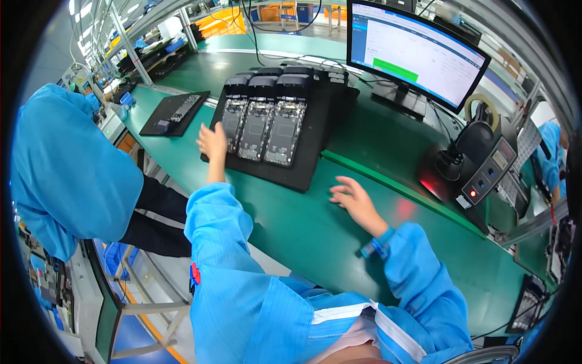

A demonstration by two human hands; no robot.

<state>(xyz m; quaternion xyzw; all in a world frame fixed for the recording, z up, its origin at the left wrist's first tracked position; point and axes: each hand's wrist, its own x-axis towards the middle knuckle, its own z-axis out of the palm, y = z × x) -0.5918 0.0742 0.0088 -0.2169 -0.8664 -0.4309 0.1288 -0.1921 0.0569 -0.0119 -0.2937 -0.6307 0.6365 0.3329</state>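
Several black handheld devices with bare circuit boards [281, 132] lie in rows on a black mat [298, 175] on the green workbench. At the left edge of the mat, beside the leftmost front device [232, 121], is my left hand [212, 142]. Its fingers are loosely apart and it holds nothing; whether it touches the device I cannot tell. My right hand [356, 205] hovers over the bench to the right of the mat, fingers bent a little and spread, with nothing in it. A blue band [377, 242] circles the right wrist.
A green raised strip [400, 189] runs along the bench. Behind it stand a monitor [418, 54] and a black scanner stand [451, 161] casting red light. Another black mat [174, 114] bears one device at the left. A person in blue [73, 170] is close on the left.
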